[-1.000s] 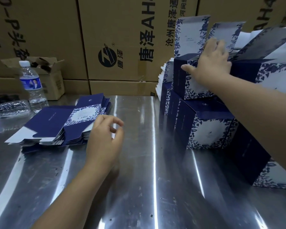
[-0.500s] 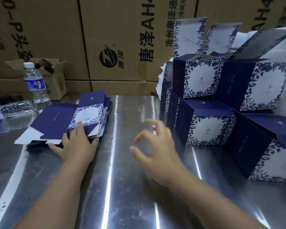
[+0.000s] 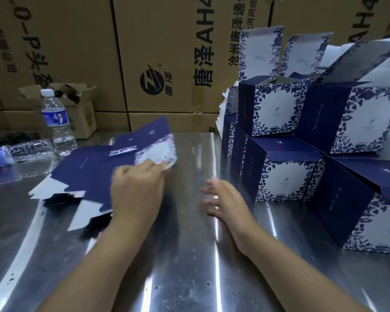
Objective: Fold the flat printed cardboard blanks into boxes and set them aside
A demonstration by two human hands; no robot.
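While the right hand (image 3: 225, 203) was pressing a finished box into the boxes (image 3: 277, 113) a second ago, the left hand (image 3: 137, 190) hung curled beside the stack (image 3: 72, 164). Since then the left has dropped onto the stack, and it now lifts the top blank (image 3: 154, 140) clear of it. I see its fingers (image 3: 164, 167) pinching the blank's near patterned edge. The sheet is tilted up toward the cartons behind and smeared by motion, so I cannot make out which flap is held. The rest of the stack lies on the bench (image 3: 189, 278) to the left, its white flaps fanned out.

The right hand has come back from the boxes to the middle of the bench. It hovers there with fingers spread and slack, holding nothing, between the raised blank and the nearest box.

I read this as one cycle closed and another begun: the last box sits set aside on the right, and a fresh blank is in hand but still flat. Next I would expect the right hand to meet the blank's free side so the two can open it into a sleeve. One risk I judge is a second sheet clinging beneath the first.
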